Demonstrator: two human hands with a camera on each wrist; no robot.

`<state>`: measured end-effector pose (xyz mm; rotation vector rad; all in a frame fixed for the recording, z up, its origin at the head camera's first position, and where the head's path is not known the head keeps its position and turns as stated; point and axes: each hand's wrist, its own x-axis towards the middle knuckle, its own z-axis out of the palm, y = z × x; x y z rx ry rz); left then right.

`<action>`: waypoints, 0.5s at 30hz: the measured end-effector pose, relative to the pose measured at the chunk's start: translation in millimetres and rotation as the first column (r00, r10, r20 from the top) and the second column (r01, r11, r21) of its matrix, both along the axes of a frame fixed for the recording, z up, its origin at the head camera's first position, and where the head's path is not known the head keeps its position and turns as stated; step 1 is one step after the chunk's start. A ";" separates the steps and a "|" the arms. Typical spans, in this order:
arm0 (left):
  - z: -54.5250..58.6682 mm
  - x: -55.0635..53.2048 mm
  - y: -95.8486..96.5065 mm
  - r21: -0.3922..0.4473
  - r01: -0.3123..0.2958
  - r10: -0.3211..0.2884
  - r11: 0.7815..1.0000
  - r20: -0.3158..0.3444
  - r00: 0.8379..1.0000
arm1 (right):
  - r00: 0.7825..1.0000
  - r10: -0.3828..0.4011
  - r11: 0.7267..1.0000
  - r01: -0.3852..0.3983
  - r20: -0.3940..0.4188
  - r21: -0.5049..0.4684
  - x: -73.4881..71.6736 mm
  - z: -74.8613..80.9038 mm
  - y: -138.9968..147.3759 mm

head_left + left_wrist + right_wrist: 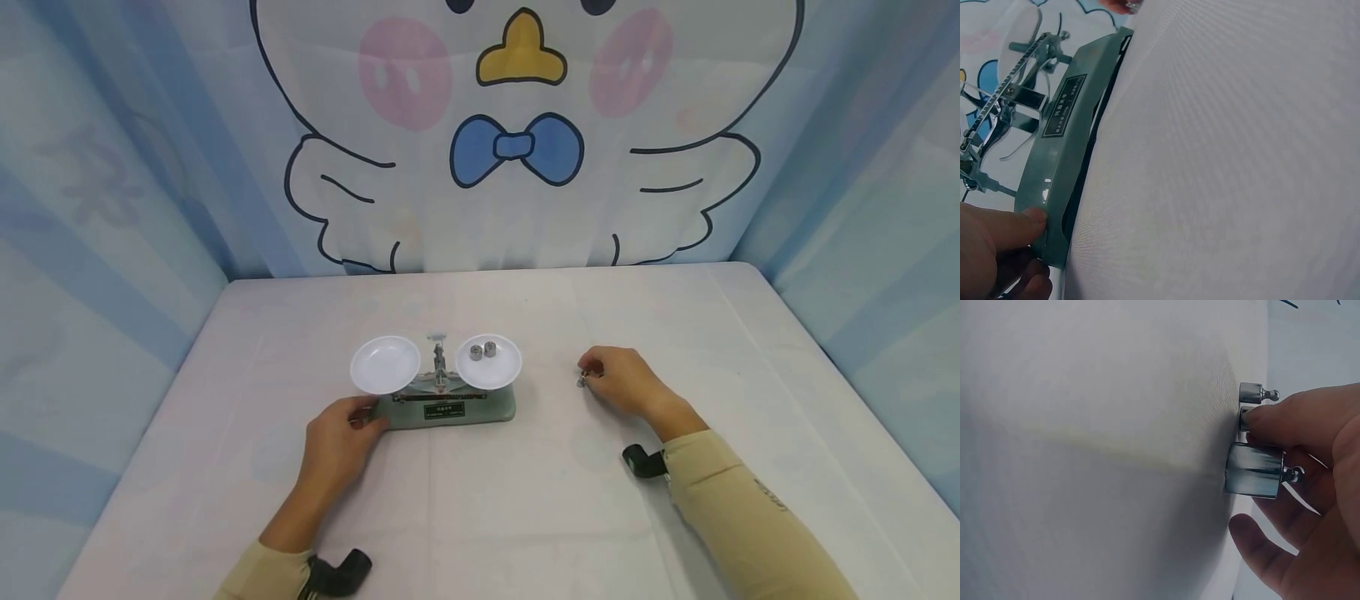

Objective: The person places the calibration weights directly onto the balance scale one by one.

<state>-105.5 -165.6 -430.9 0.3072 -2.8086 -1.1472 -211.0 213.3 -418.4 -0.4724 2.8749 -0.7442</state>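
A small balance scale with a green base [450, 408] stands on the table, with a white left pan [385, 365] and a white right pan [489, 362]. Two metal weights [482, 351] sit on the right pan; nothing lies on the left one. My left hand [341, 442] grips the left end of the base, its thumb on the front face in the left wrist view. To the right of the scale, my right hand [626, 383] pinches a small weight [1244, 419], mostly hidden by a digit. A larger knobbed weight [1254, 470] and another small weight [1251, 393] stand beside it.
A white cloth covers the table [480, 508]. Behind it hangs a curtain [517, 217] with a cartoon bird, and blue patterned curtains [97, 250] close in the sides. Black wrist mounts [341, 573] stick out from both sleeves.
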 end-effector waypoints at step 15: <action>0.2 0.0 -0.1 -0.002 -0.002 0.002 1.000 0.004 1.000 | 0.995 -0.063 0.997 0.059 -0.076 -0.051 8.9 19.7 -9.0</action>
